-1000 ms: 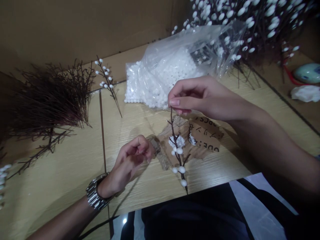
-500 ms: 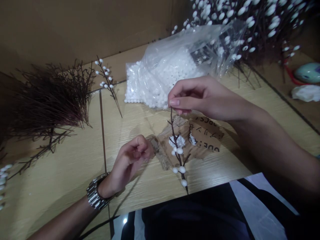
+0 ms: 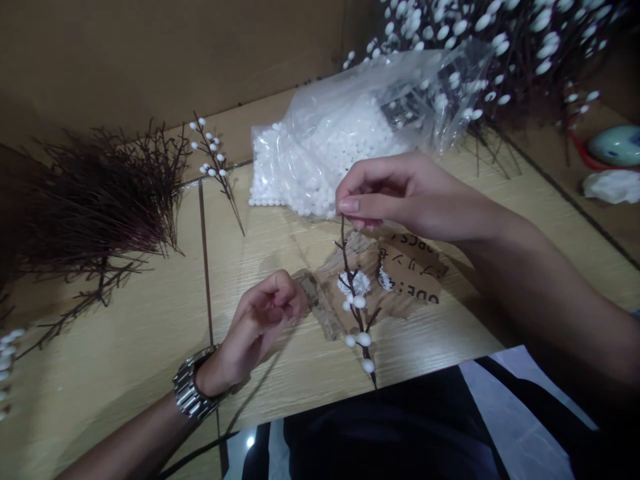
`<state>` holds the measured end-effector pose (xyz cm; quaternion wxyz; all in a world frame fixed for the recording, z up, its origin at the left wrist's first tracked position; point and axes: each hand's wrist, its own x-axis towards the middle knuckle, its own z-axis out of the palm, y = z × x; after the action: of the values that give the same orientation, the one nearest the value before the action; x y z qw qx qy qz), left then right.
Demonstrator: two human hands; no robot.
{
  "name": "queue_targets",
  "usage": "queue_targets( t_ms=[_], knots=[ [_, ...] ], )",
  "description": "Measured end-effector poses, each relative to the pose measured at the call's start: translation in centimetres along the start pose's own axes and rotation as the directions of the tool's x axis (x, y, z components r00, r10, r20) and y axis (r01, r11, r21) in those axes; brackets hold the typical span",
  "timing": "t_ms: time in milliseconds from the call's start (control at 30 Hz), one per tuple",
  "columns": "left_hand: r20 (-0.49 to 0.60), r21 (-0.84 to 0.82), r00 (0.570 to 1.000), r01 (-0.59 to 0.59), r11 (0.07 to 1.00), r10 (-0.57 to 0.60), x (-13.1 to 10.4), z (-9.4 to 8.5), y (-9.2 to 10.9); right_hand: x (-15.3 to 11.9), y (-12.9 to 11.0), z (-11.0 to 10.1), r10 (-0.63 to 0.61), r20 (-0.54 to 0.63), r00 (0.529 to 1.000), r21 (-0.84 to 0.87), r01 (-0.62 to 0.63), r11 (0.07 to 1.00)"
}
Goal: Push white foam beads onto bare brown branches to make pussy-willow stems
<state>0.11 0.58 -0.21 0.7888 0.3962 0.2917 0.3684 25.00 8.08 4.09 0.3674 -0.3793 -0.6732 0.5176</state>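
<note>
My right hand (image 3: 400,197) pinches the upper end of a dark twig (image 3: 357,310), which slants down towards me over a torn cardboard piece (image 3: 417,277). Several white oval beads (image 3: 364,339) sit on its lower half; small bare side shoots show higher up. My left hand (image 3: 263,323), with a metal watch on the wrist, is to the left of the twig and apart from it. Its fingers are curled together, and whatever they hold, if anything, is hidden. A white pasty blob (image 3: 355,283) lies on the cardboard behind the twig.
Plastic bags of white beads (image 3: 320,153) lie beyond my hands. Bare dark twigs (image 3: 100,193) are piled at the left, near a beaded twig (image 3: 215,157). Many beaded twigs (image 3: 520,53) fill the back right. A greenish rounded object (image 3: 617,145) is at the right edge.
</note>
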Motion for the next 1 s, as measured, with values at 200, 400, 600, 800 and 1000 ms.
queue_targets(
  t_ms=[200, 400, 600, 800, 1000],
  knots=[
    [-0.028, 0.030, 1.000, -0.006, 1.000, 0.007, -0.02, -0.17, -0.23, 0.01, 0.08, -0.01, 0.001, 0.000, 1.000, 0.013, -0.001, 1.000],
    [-0.018, 0.002, 1.000, -0.016, 1.000, 0.016, -0.05, 0.05, -0.04, 0.04, 0.10, -0.03, -0.007, 0.009, 1.000, 0.017, 0.007, 1.000],
    [-0.003, -0.016, 1.000, -0.027, 1.000, 0.027, 0.08, 0.23, 0.20, 0.01, 0.15, -0.07, -0.040, 0.012, 0.999, 0.005, 0.040, 0.999],
    [-0.003, -0.012, 1.000, -0.026, 1.000, 0.026, 0.26, 0.11, 0.00, 0.06, 0.08, -0.24, -0.007, 0.045, 0.999, 0.020, 0.006, 1.000],
    [0.006, -0.032, 1.000, -0.019, 0.999, 0.019, 0.00, 0.00, -0.17, 0.06, 0.13, -0.19, -0.010, 0.025, 1.000, 0.021, 0.010, 1.000]
  ],
)
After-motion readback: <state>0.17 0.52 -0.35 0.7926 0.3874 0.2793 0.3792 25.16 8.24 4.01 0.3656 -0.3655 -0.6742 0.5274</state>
